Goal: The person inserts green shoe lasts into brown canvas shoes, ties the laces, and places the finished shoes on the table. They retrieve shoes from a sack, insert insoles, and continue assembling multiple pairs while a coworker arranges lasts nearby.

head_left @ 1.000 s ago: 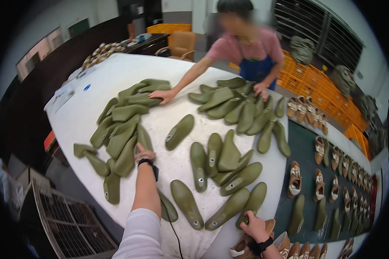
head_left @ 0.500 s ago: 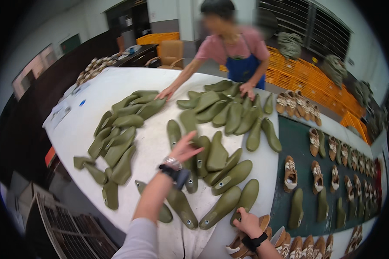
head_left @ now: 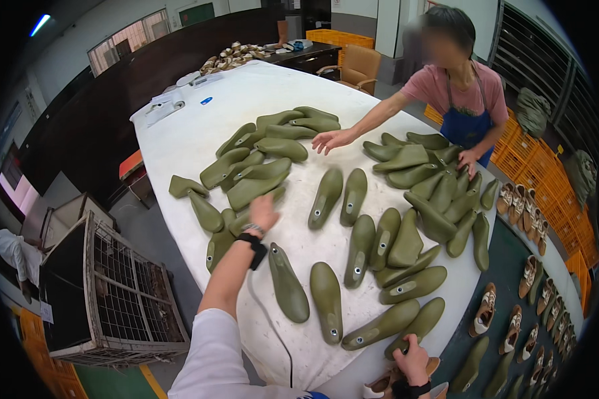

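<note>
**Left hand (head_left: 264,213) across from mid-table to the left heap of shoe lasts (head_left: 283,147)**

Half a second ago it was over the middle lasts; now it is at the heap's near edge, over a last (head_left: 277,194) partly hidden beneath it. Fingers blurred: cannot tell whether they grasp or merely touch. With that arm out of the way, a middle pair of olive lasts (head_left: 354,197) shows whole, side by side, neither hand on it. My reading: the left hand's work has shifted to the heap, the pair left free of it.

Right hand (head_left: 412,361) keeps its place at the table's near right, thumb and fingers closed about the heel of one last (head_left: 424,322), which lies toe outward on the white table (head_left: 283,359).

Further out: co-worker's outstretched hand (head_left: 334,139) now off the lasts, fingers loose, between the left heap and the right heap (head_left: 406,158); their other hand (head_left: 469,161) rests at the right heap. Beyond to the right, brown-and-white shoes (head_left: 484,311) on a green surface (head_left: 502,266); orange crates (head_left: 506,151) behind.
</note>
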Tool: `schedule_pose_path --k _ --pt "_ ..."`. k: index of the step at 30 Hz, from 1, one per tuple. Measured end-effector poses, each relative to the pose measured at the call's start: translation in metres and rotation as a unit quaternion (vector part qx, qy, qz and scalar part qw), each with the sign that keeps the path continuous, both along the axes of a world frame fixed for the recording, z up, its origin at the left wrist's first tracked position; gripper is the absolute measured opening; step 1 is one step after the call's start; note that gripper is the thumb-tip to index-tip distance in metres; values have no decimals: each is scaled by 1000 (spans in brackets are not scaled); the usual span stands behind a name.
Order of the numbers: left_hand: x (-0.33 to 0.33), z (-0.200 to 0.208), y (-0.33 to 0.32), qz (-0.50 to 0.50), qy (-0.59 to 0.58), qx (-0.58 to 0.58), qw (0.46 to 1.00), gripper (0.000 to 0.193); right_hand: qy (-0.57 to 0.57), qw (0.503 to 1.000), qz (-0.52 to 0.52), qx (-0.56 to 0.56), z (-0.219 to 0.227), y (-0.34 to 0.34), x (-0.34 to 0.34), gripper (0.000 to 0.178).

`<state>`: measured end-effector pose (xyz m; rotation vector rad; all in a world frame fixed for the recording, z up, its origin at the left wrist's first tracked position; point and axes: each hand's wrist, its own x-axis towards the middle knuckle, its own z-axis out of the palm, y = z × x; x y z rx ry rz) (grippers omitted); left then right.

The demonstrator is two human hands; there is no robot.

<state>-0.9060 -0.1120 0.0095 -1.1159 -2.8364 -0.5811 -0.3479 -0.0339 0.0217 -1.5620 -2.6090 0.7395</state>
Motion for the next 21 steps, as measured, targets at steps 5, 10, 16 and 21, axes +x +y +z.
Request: schedule_pose_path --k 5,10,16,21 --pt "-34 -32 -64 36 -3 -204 978 108 -19 1000 -1 17 -3 1 -6 39" --pt "-16 -32 -37 51 -10 -274 960 117 -26 999 -1 29 -5 -1 -6 38" --pt "2 5 -33 5 -298 27 954 109 -7 999 -3 45 -7 -1 -3 38" --pt "83 50 -43 -122 -506 178 835 100 -4 1000 -10 26 -7 1 -5 36"
